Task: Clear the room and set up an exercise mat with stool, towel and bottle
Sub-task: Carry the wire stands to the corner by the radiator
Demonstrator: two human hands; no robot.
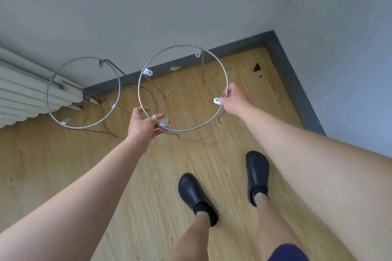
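Chrome wire frame [186, 45], two rings joined by thin legs and no seat on it, is what both hands have hold of right now. The left hand [141, 124] pinches the near-left part of the top ring between thumb and fingers, and the right hand [233, 97] has its fingers curled over the ring on the far right side. It sits over the wood floor [63, 165] close to the corner, just in front of the dark skirting [297, 82]. Honestly can't tell if its bottom ring is down on the floor or just off it. A second frame [65, 120] of the same kind stands just beside it on the left, right up by the radiator [25, 95], and the two top rings look like they overlap from this angle. Progress-wise I'd say this is the clearing-out part, with bare frames getting parked in the corner. No mat, towel or bottle anywhere in view, and no proper stool with a seat either, so the whole setup half looks like it's yet to be done. Black shoes [195, 195] are planted a step back from the frames.
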